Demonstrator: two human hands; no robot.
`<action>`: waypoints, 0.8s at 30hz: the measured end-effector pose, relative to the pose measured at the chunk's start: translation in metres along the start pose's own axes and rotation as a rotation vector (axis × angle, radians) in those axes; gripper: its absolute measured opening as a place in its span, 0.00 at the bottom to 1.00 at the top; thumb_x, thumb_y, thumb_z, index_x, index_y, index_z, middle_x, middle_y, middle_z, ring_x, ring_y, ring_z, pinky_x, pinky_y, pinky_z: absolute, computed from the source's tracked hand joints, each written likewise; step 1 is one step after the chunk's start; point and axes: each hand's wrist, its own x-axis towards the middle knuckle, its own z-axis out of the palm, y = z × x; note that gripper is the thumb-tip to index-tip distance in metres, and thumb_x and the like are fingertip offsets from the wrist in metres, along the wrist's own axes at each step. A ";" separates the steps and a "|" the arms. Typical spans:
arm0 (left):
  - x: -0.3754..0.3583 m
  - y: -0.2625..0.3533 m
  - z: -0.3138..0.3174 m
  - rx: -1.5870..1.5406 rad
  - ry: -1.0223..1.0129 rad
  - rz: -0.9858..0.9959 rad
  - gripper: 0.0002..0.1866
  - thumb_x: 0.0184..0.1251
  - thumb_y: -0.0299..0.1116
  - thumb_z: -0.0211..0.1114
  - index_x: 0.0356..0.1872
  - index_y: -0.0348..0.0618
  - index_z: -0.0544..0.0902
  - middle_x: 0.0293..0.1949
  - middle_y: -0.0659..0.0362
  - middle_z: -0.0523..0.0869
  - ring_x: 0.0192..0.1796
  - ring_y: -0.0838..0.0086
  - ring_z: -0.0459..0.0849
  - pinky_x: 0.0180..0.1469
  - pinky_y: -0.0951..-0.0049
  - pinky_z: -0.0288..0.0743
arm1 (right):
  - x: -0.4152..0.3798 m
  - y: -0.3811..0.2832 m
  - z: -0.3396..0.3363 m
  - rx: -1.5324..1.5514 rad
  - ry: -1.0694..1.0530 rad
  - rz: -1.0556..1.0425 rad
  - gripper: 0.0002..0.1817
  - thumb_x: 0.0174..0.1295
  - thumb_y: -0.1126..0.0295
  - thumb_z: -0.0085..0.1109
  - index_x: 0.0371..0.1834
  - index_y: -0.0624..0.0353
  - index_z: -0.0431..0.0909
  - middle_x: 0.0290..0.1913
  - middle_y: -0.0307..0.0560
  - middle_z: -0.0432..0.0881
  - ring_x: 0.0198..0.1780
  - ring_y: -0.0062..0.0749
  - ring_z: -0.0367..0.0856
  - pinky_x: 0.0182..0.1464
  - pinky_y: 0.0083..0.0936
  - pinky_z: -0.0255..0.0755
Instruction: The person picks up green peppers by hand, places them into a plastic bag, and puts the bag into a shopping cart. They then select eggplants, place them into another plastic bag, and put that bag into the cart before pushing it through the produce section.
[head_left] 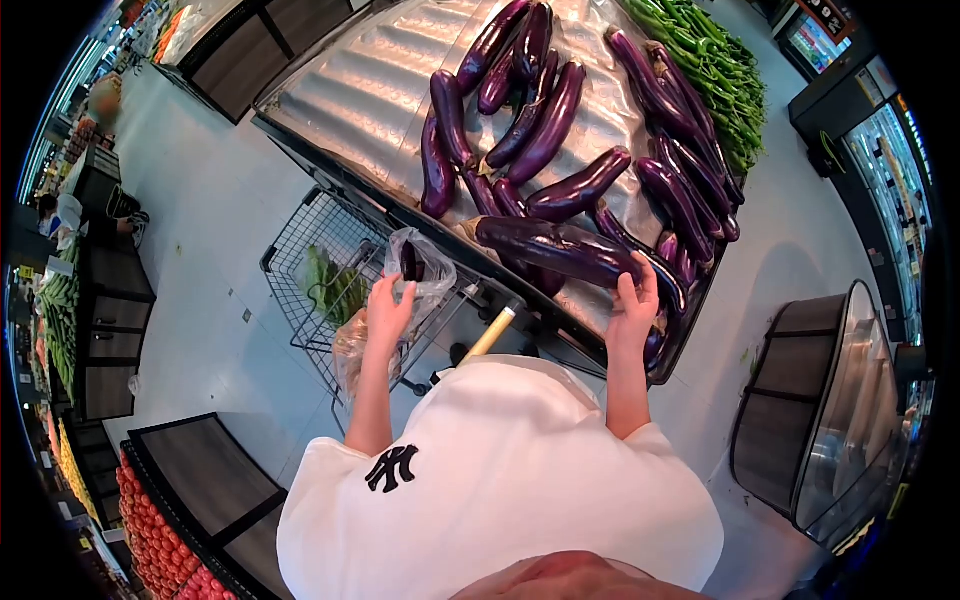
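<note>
My right hand (632, 300) has its fingers on the thick end of a large dark purple eggplant (550, 246), whose stem end points left over the front edge of the display stand. My left hand (388, 306) grips a clear plastic bag (436, 280); part of a dark eggplant (411, 264) shows at the bag. Beneath the left hand is a wire shopping cart (290, 262) with a leafy green vegetable (333, 283) inside. More eggplants (548, 125) lie loosely across the silver-lined stand (350, 110).
Long green peppers (708, 75) are heaped beside the eggplants at the far right. The cart's yellow handle (492, 332) is close to my body. A rounded display case (800, 400) stands to the right. Red produce (155, 535) fills a stand at lower left.
</note>
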 end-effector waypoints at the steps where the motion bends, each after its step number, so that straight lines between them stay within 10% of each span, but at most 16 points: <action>1: 0.003 0.027 -0.010 -0.194 -0.033 0.014 0.23 0.71 0.42 0.64 0.61 0.38 0.77 0.61 0.47 0.78 0.65 0.56 0.75 0.67 0.60 0.68 | -0.003 -0.004 0.001 0.025 -0.012 -0.010 0.24 0.64 0.78 0.65 0.64 0.63 0.73 0.53 0.42 0.81 0.51 0.22 0.79 0.57 0.18 0.71; 6: -0.001 0.131 -0.027 -1.580 -0.437 0.017 0.27 0.74 0.42 0.63 0.68 0.42 0.70 0.62 0.55 0.79 0.66 0.60 0.76 0.70 0.59 0.69 | -0.017 -0.015 0.016 0.085 -0.243 -0.057 0.30 0.56 0.81 0.71 0.64 0.62 0.71 0.63 0.51 0.76 0.61 0.35 0.78 0.66 0.32 0.71; 9: 0.010 0.138 -0.022 -1.806 -0.362 -0.233 0.22 0.76 0.39 0.61 0.66 0.45 0.71 0.61 0.56 0.79 0.66 0.59 0.76 0.70 0.58 0.70 | -0.018 -0.019 0.020 0.068 -0.644 -0.086 0.32 0.50 0.86 0.72 0.61 0.58 0.73 0.71 0.63 0.68 0.70 0.44 0.72 0.69 0.36 0.68; 13: 0.010 0.149 -0.027 -1.889 -0.182 -0.439 0.17 0.76 0.33 0.59 0.62 0.44 0.74 0.60 0.60 0.81 0.67 0.57 0.77 0.70 0.50 0.71 | -0.029 -0.036 0.025 -0.374 -0.815 -0.057 0.30 0.55 0.88 0.65 0.63 0.61 0.75 0.70 0.54 0.73 0.69 0.39 0.73 0.69 0.33 0.68; 20: 0.002 0.152 -0.030 -1.962 -0.274 -0.300 0.19 0.75 0.34 0.61 0.63 0.43 0.74 0.59 0.60 0.82 0.66 0.58 0.77 0.72 0.51 0.68 | -0.027 -0.029 0.013 -0.278 -0.777 0.173 0.34 0.50 0.89 0.68 0.65 0.65 0.74 0.69 0.52 0.74 0.66 0.34 0.75 0.66 0.31 0.71; 24: -0.011 0.169 -0.025 -2.029 -0.421 -0.094 0.23 0.76 0.39 0.60 0.67 0.48 0.71 0.65 0.61 0.77 0.72 0.60 0.70 0.74 0.51 0.63 | -0.025 -0.003 -0.003 -0.069 -0.786 0.362 0.29 0.61 0.70 0.67 0.64 0.69 0.71 0.58 0.57 0.81 0.56 0.40 0.83 0.57 0.33 0.78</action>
